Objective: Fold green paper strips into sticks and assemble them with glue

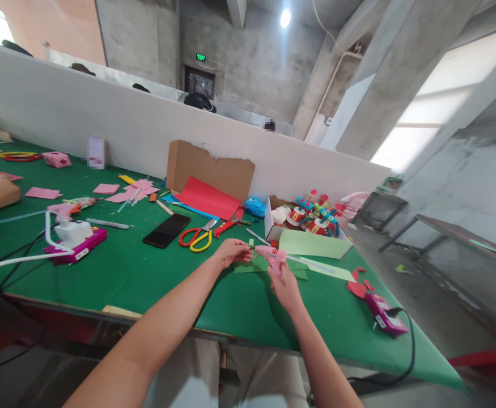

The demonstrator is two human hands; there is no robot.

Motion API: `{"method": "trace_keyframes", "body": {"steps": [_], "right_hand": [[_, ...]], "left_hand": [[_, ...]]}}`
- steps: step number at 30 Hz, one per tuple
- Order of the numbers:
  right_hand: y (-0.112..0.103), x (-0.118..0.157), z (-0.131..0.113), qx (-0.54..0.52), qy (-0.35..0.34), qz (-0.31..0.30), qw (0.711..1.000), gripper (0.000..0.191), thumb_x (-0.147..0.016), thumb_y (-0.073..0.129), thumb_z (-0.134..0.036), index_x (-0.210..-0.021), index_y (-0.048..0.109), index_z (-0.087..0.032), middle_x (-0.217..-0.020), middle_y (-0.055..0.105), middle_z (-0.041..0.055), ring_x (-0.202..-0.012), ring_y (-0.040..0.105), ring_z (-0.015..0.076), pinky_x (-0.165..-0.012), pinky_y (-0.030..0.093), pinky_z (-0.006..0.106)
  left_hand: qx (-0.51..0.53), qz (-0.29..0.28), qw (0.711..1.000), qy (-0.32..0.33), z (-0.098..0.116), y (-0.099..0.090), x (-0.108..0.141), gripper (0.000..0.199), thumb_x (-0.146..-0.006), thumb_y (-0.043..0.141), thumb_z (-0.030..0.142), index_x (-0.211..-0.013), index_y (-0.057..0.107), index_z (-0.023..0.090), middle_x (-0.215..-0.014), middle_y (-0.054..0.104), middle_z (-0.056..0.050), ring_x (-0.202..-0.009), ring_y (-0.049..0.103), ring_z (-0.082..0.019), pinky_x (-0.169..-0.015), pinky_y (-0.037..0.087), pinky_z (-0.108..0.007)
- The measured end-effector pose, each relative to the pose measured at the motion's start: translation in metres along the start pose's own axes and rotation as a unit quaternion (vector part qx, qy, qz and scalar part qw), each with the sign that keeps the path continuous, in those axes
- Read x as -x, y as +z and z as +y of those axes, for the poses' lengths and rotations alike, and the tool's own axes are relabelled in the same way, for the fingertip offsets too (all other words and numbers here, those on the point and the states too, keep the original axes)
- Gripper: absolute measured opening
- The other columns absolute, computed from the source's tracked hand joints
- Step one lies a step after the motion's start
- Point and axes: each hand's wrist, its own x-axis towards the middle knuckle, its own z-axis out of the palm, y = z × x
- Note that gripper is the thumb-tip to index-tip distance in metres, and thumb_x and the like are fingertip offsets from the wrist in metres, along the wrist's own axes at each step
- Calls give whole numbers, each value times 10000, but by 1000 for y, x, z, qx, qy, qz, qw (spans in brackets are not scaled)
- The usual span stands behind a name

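Right grip (285, 289) wrapped on pink plastic glue gun (275, 257), left grip (236, 253) at the nozzle

Right grip is curled around the gun's handle; trigger finger not clear from this angle. Left grip has its fingers drawn nearly together right by the tip. Can't tell if they pinch a workpiece: the bit there is slim, dark and too small to read.

Gun location: raised just over the green-topped desk (145, 294), nozzle toward the left grip, near the front edge.

Progress, my read: gluing stage. Done: several colourful cup-based figures (318, 226) sit in the white cardboard box (268, 220) and look assembled, red and blue parts on top. Left: whatever is at the nozzle looks unfinished, and a pale green paper sheet (313, 243) leaning at the box plus a pale green paper strip (333, 270) lie loose. Can't count what remains.

Gun looks: pale pink body, small red light on the side, clear glue stick (316, 264) trailing out the back over the strip. No glue bead visible at this scale.
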Motion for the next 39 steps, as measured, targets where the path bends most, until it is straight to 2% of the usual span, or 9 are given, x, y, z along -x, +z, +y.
{"method": "trace_keyframes", "body": {"steps": [7, 22, 26, 28, 30, 32, 34, 36, 39], "right_hand": [[-2, 0, -6, 23, -20, -12, 999, 412, -856, 455, -401, -1186, 570, -182, -898, 691, 100, -879, 653, 271, -690, 528, 363], [-3, -1, -5, 43, -34, -12, 998, 425, -859, 448, -385, -1213, 572, -184, -1024, 684, 113, -992, 634, 278, -785, 529, 393], [-2, -1, -8, 41, -47, 8, 998, 419, -842, 464, -388, -1187, 576, -180, -1110, 660, 125, -1065, 606, 284, -838, 511, 394], [-1, 0, -8, 24, -31, 26, 999, 412, -820, 493, -404, -1147, 583, -171, -1072, 668, 131, -1013, 624, 281, -813, 516, 386], [-1, 0, -7, -24, 24, 30, 999, 391, -800, 526, -437, -1074, 587, -164, -906, 689, 110, -794, 655, 247, -678, 533, 356], [-3, 0, -6, -116, 99, 21, 988, 364, -771, 573, -470, -985, 576, -175, -727, 657, 42, -533, 577, 166, -497, 490, 294], [-9, 0, -5, -232, 160, 8, 960, 367, -716, 650, -473, -931, 566, -188, -661, 610, -16, -416, 464, 95, -395, 414, 234], [-19, 0, -3, -330, 198, -7, 923, 383, -644, 733, -428, -903, 579, -192, -669, 595, -37, -397, 409, 56, -369, 379, 201], [-39, 1, 3, -393, 243, -22, 887, 325, -596, 780, -328, -824, 601, -182, -667, 597, -32, -390, 369, 32, -367, 379, 186]], "left_hand": [[-2, -1, 1000, 1, 2, 1, 3, 145, -711, 734, 96, -706, 590, 104, -623, 703, -75, -537, 665, -148, -594, 569, -276], [-5, 7, 1000, -2, 3, 3, 5, 130, -724, 711, 74, -704, 585, 98, -620, 699, -74, -530, 660, -144, -624, 571, -290], [-2, 4, 1000, -5, 4, 2, 5, 136, -717, 720, 78, -706, 586, 95, -622, 699, -79, -530, 660, -147, -620, 570, -293], [0, 1, 1000, -8, 4, 1, 4, 131, -719, 718, 76, -707, 589, 92, -625, 700, -81, -533, 662, -150, -617, 569, -293], [6, -3, 1000, -12, 4, 0, 3, 120, -727, 709, 72, -710, 592, 92, -629, 701, -84, -541, 666, -156, -623, 570, -302], [27, -13, 999, -20, 3, -2, 2, 110, -733, 702, 71, -710, 596, 91, -638, 704, -90, -555, 672, -164, -644, 571, -316], [57, -28, 998, -26, 3, -4, 1, 105, -733, 704, 76, -708, 603, 88, -658, 708, -98, -577, 678, -169, -664, 568, -321], [81, -44, 995, -28, 3, -6, 0, 99, -735, 705, 81, -711, 609, 88, -682, 713, -100, -597, 682, -167, -670, 563, -309], [101, -56, 993, -27, 6, -7, 1, 86, -752, 684, 78, -713, 611, 98, -694, 716, -88, -615, 685, -159, -669, 558, -287]]}}
